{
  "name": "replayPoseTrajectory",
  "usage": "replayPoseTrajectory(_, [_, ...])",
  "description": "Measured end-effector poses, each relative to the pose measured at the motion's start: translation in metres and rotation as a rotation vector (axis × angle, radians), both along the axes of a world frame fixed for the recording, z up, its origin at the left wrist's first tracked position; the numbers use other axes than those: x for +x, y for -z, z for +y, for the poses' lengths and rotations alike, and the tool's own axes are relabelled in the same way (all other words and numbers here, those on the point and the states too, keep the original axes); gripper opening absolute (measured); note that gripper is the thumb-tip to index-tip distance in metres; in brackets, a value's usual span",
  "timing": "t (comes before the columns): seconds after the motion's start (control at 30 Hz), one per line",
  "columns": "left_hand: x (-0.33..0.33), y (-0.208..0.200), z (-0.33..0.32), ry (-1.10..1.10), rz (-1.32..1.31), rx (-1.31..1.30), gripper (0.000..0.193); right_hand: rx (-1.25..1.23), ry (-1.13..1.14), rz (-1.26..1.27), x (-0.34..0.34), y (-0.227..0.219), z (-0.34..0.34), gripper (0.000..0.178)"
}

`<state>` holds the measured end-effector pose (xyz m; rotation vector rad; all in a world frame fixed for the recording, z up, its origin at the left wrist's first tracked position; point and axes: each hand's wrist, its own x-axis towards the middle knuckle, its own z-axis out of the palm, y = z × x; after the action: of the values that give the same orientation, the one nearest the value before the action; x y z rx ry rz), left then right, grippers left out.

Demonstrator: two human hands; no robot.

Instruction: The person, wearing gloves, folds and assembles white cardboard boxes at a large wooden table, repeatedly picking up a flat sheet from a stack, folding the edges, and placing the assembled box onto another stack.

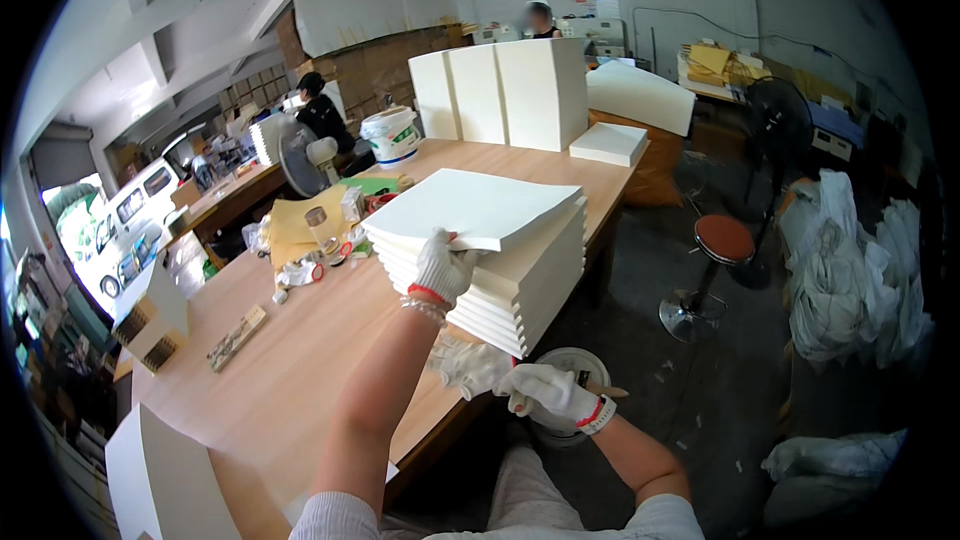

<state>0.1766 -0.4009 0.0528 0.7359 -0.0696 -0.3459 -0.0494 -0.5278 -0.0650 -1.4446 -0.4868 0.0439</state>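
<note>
A stack of white paper pads [520,280] stands at the table's right edge, its layers stepped along the side. My left hand [445,268], in a white knit glove with a red cuff, grips the near edge of the top white pad [475,205]. My right hand [555,390], gloved alike, is closed below the stack's near corner. What its fingers hold, if anything, is hidden. Beside it lies a crumpled whitish bundle [470,368] at the table edge. Under my right hand a round bucket [600,370] shows, with a wooden handle [610,392] beside the hand.
Taller white paper stacks [545,95] stand on the table's far end, near a white tub [390,135]. Tape, a jar [320,228] and papers clutter the middle left. A red stool [724,240], a black fan [778,120] and plastic sacks [835,270] stand right. Two people work beyond.
</note>
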Motion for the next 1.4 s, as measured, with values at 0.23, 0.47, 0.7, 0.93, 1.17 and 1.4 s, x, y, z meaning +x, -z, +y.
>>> replayPoseTrajectory(0.23, [0.005, -0.008, 0.109, 0.027, 0.034, -0.260, 0.023, 0.062, -0.055, 0.016, 0.036, -0.024, 0.061, 0.029])
replayPoseTrajectory(0.47, [-0.130, 0.029, 0.315, 0.136, 0.120, -0.019, 0.033, 0.506, -0.335, 0.328, 0.119, -0.017, 0.094, 0.048])
replayPoseTrajectory(0.7, [-0.223, 0.116, 0.441, -0.275, 0.106, 0.292, 0.045, -0.442, -0.247, 0.398, 0.162, 0.007, 0.217, 0.042])
replayPoseTrajectory(0.93, [-0.243, 0.168, 0.511, -0.353, 0.229, 0.568, 0.029, -0.406, -0.248, 0.389, 0.152, 0.055, 0.287, 0.033])
replayPoseTrajectory(1.17, [-0.252, 0.155, 0.510, -0.395, 0.183, 0.968, 0.027, -0.367, -0.274, 0.347, 0.151, 0.052, 0.299, 0.033])
replayPoseTrajectory(1.4, [-0.262, 0.126, 0.495, -0.405, 0.213, 1.502, 0.039, -0.536, -0.246, 0.183, 0.165, 0.080, 0.296, 0.039])
